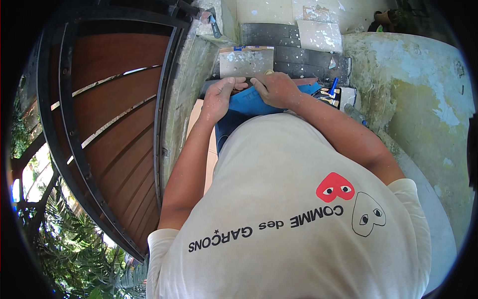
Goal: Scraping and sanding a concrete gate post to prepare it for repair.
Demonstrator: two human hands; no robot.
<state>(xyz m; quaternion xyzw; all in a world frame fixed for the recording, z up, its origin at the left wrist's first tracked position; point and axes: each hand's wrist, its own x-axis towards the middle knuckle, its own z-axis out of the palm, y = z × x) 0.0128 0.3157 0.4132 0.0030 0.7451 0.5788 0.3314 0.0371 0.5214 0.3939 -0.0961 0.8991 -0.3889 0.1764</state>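
Observation:
My left hand (219, 97) is closed, its thumb and fingers pinching at the upper left edge of a blue sheet (245, 103). My right hand (276, 89) is closed over the same sheet's upper edge, thumb pointing toward the left hand. The sheet lies tilted across my lap, over dark blue trousers. A reddish-brown edge (306, 81) shows just beyond the right hand; I cannot tell whether it belongs to the sheet. Both hands carry pale dusty specks. My fingertips are partly hidden behind the sheet and each other.
A slatted brown gate (117, 84) in a dark frame stands at the left. A scraper (214, 27) rests on the wall ledge. Paint-spotted cardboard (246, 61) lies ahead on grey tiles (291, 56). A blue-handled tool (333, 86) stands at the right, near a peeling wall (413, 94).

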